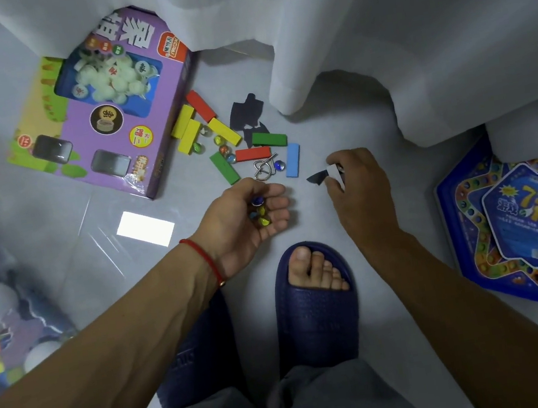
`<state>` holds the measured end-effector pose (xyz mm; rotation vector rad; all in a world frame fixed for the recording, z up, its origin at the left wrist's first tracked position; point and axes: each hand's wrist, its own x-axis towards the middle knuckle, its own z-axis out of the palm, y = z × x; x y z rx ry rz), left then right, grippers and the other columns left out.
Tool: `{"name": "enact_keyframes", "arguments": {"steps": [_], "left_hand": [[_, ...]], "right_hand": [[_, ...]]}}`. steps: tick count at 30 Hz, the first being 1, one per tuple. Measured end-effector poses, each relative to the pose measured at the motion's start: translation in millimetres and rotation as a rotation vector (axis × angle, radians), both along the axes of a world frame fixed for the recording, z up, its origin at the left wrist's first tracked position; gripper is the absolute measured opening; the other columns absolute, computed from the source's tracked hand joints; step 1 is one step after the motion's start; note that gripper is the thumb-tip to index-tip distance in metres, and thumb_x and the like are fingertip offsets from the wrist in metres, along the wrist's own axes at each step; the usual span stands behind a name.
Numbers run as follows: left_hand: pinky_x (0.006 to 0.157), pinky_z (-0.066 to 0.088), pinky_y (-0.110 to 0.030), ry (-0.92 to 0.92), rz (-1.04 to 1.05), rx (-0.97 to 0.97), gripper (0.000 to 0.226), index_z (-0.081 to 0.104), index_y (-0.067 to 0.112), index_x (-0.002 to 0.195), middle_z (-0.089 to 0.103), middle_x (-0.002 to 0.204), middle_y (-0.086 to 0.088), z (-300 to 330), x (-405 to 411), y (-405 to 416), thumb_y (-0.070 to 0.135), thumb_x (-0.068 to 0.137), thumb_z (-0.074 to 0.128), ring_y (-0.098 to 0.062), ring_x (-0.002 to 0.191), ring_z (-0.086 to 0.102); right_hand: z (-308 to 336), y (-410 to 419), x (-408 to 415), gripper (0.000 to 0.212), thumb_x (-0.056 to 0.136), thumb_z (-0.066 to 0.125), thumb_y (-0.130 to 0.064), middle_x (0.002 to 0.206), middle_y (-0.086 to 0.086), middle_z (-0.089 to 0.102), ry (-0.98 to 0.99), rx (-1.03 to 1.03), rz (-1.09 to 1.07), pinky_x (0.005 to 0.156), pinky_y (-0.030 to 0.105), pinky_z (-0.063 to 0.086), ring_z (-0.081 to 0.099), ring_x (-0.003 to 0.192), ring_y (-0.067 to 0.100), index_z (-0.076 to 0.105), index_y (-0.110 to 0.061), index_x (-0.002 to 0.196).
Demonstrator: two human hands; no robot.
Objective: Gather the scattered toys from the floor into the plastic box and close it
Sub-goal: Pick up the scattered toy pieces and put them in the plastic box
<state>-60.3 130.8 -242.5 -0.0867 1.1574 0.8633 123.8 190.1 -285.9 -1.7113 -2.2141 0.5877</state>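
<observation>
The left hand (pixel 248 213) lies palm up just above the floor (pixel 372 140), its fingers curled loosely around a small heap of glass marbles (pixel 259 210), blue and yellow among them. A red string bracelet (pixel 200 255) circles that wrist. The right hand (pixel 358 184) hovers beside it, pinching a small black-and-white scrap (pixel 324 175) between thumb and fingertips.

Just beyond both hands the toys lie scattered on the floor: a metal wire puzzle (pixel 264 168), a loose blue marble (pixel 279 166) touching it, a blue block (pixel 292 160), a red block (pixel 253 154), two green blocks (pixel 268 138), several yellow blocks (pixel 189 136) and another red one farther off, with more marbles lodged between them. Dark paper cut-outs (pixel 245 110) lie among the blocks.

A purple chess-set box (pixel 158 115) sits to the left of the pile, against the white curtain (pixel 305 26). A blue hexagonal board-game box (pixel 519 224) rests near the floor's right side. A foot in a dark blue slipper (pixel 314 304) stands below the hands. At the left edge a blurred clear container (pixel 5 327) with coloured contents shows; whether it is the plastic box cannot be told.
</observation>
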Motion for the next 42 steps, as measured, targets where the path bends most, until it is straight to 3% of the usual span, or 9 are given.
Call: {"name": "enact_keyframes", "arguments": {"steps": [7, 10, 14, 17, 20, 25, 31, 38, 42], "left_hand": [[0.072, 0.056, -0.031, 0.026, 0.001, -0.023, 0.026, 0.065, 0.005, 0.099, 0.061, 0.085, -0.01, 0.8, 1.0, 0.8, 0.02, 0.097, 0.044, -0.021, 0.074, 0.06], [0.082, 0.058, -0.035, 0.006, 0.015, -0.028, 0.027, 0.064, 0.003, 0.103, 0.06, 0.092, -0.014, 1.7, 2.2, -0.8, 0.021, 0.098, 0.045, -0.026, 0.085, 0.062], [0.087, 0.058, -0.042, -0.089, 0.005, -0.008, 0.037, 0.064, 0.006, 0.099, 0.065, 0.092, -0.014, 2.6, 5.2, -1.1, 0.032, 0.1, 0.037, -0.028, 0.089, 0.064], [0.089, 0.056, -0.044, -0.219, 0.011, 0.017, 0.035, 0.068, 0.011, 0.096, 0.07, 0.093, -0.01, 4.2, 4.0, -3.0, 0.029, 0.095, 0.038, -0.024, 0.086, 0.068], [0.098, 0.048, -0.042, -0.259, 0.062, 0.028, 0.034, 0.076, 0.01, 0.092, 0.07, 0.102, -0.01, 0.0, -1.5, -6.5, 0.023, 0.082, 0.045, -0.023, 0.09, 0.066], [0.068, 0.053, -0.03, -0.143, 0.066, -0.064, 0.034, 0.067, 0.009, 0.086, 0.061, 0.085, -0.008, 0.3, -9.4, -6.4, 0.028, 0.096, 0.04, -0.021, 0.071, 0.058], [0.037, 0.035, -0.018, 0.062, 0.109, -0.063, 0.026, 0.058, 0.017, 0.085, 0.054, 0.064, -0.001, 65.0, -26.3, -24.1, 0.039, 0.099, 0.054, -0.012, 0.05, 0.044], [0.047, 0.05, -0.018, 0.195, 0.542, 0.185, 0.016, 0.061, 0.013, 0.1, 0.058, 0.077, -0.004, 193.2, -116.0, -125.0, 0.026, 0.101, 0.053, -0.013, 0.061, 0.057], [0.061, 0.059, -0.027, 0.355, 0.87, 0.101, 0.017, 0.056, 0.009, 0.089, 0.053, 0.082, -0.009, 225.1, -187.7, -210.1, 0.016, 0.102, 0.05, -0.019, 0.071, 0.057]], "right_hand": [[-5.0, 4.0, -3.3, 0.02, 0.091, 0.062, 0.003, 0.105, 0.026, 0.057, -0.232, -0.105, 0.098, 0.081, 0.042, 0.051, 0.059, 0.094, 0.038, 0.057, 0.006, 0.111], [13.3, -0.4, -5.4, 0.023, 0.095, 0.058, -0.004, 0.112, 0.017, 0.057, -0.085, -0.183, 0.016, 0.078, 0.02, 0.037, 0.055, 0.097, 0.023, 0.055, 0.001, 0.117], [62.3, -12.7, -33.3, 0.025, 0.093, 0.066, -0.018, 0.103, -0.003, 0.062, 0.199, -0.353, 0.13, 0.072, 0.009, 0.048, 0.06, 0.083, 0.003, 0.06, -0.012, 0.117], [78.2, -15.7, -54.3, 0.036, 0.094, 0.066, -0.033, 0.113, -0.001, 0.067, 0.069, -0.436, 0.321, 0.087, 0.029, 0.055, 0.064, 0.098, 0.012, 0.061, -0.016, 0.126], [82.2, -9.3, -56.8, 0.025, 0.098, 0.061, -0.028, 0.097, -0.001, 0.073, 0.108, -0.368, 0.333, 0.082, 0.033, 0.059, 0.068, 0.086, 0.011, 0.069, -0.013, 0.115], [78.5, -2.6, -46.9, 0.016, 0.095, 0.059, -0.014, 0.076, -0.013, 0.067, 0.25, -0.307, 0.185, 0.067, 0.012, 0.054, 0.065, 0.069, -0.004, 0.074, -0.015, 0.1], [97.8, 6.5, -45.1, 0.018, 0.095, 0.059, -0.013, 0.084, -0.005, 0.073, 0.221, -0.449, 0.045, 0.081, 0.038, 0.061, 0.07, 0.077, 0.009, 0.074, -0.019, 0.102], [228.2, -21.4, -118.3, 0.013, 0.094, 0.06, -0.026, 0.089, -0.008, 0.072, -0.009, -0.465, 0.589, 0.078, 0.038, 0.059, 0.069, 0.076, 0.009, 0.069, -0.035, 0.098], [293.8, -50.2, -160.2, 0.014, 0.095, 0.056, -0.035, 0.095, -0.024, 0.067, -0.227, -0.352, 0.884, 0.075, 0.026, 0.056, 0.066, 0.084, 0.0, 0.063, -0.046, 0.1]]}}
